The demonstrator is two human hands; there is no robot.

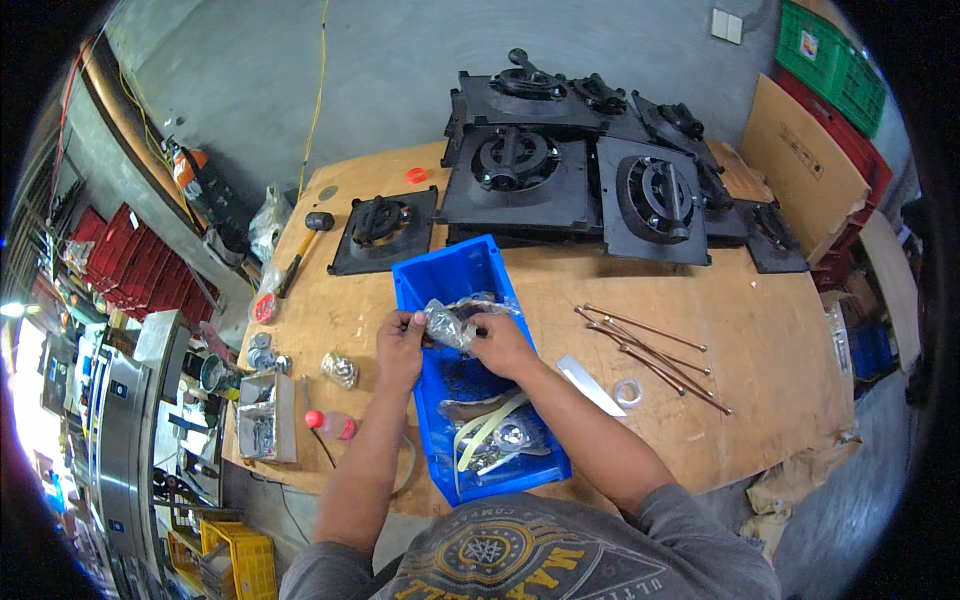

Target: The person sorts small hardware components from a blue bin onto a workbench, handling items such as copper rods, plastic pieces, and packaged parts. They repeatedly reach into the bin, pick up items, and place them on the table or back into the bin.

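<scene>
Over the middle of a long blue plastic bin [435, 390], both hands grip a crinkled clear plastic bag [448, 326]. What the bag contains is too small to make out. My left hand [402, 350] pinches its left side with the thumb on top. My right hand [500, 345] has its fingers closed on the right side. Dark small pieces lie in the bin beneath the hands. Its near end holds shiny metal parts [512, 434] and a pale yellow-green strip [478, 440].
Black square plates with round burners [515, 185] are stacked at the back. A hammer [305, 245], a bagged bundle [340, 370], a red-capped bottle [332, 425] and a small box [262, 415] lie left. Copper-coloured rods [655, 360], a tape roll [628, 393] and a white strip [590, 385] lie right.
</scene>
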